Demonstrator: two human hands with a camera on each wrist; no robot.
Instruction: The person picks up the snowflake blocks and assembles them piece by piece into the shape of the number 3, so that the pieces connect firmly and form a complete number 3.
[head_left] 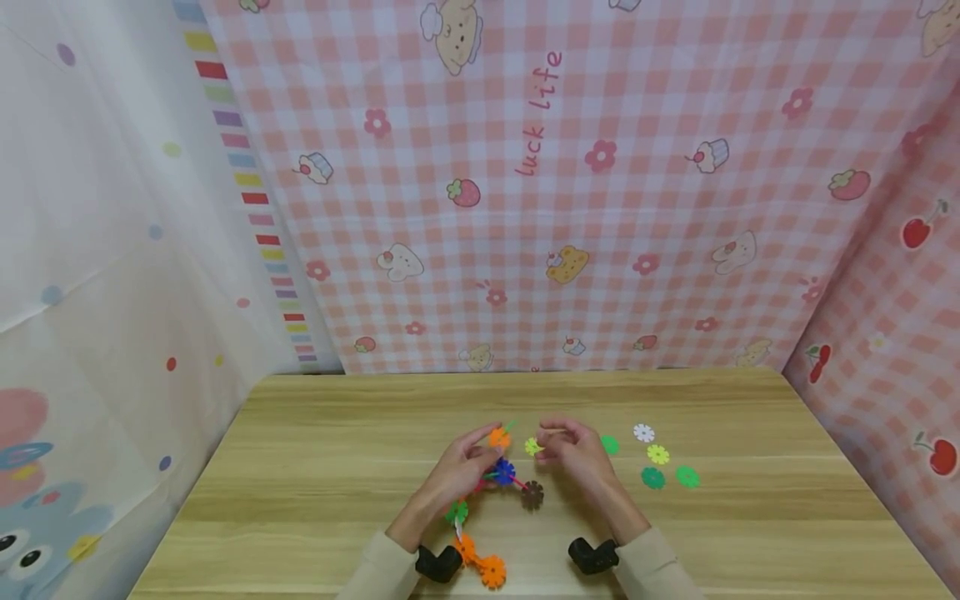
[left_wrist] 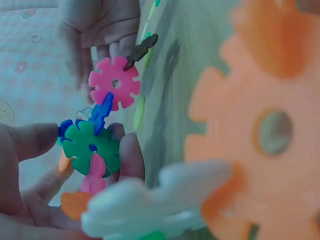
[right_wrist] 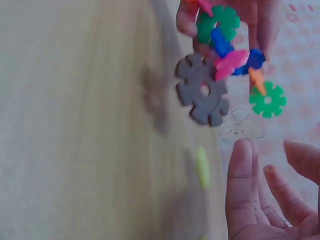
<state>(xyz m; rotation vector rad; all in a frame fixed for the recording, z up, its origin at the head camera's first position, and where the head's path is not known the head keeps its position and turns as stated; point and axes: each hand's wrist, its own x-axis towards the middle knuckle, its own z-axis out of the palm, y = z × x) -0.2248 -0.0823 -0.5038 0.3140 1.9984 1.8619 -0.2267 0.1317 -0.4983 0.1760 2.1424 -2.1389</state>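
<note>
Above a worktop [head_left: 315,467], a chain [head_left: 504,472] of discs sits in the left hand [head_left: 459,467], one end on the hand's far side, one branch reaching right and a tail running toward the worktop's near edge. The right hand [head_left: 573,454] is to the right, apart from the chain. A single disc [head_left: 532,447] shows between the two. Five more discs [head_left: 653,477] lie on the worktop, right of the right hand: one just beside it, one farthest back, one slightly nearer, two side by side nearest. Behind hangs a back cloth [head_left: 570,200], flanked by a left cloth [head_left: 135,250] and a right cloth [head_left: 885,333].
</note>
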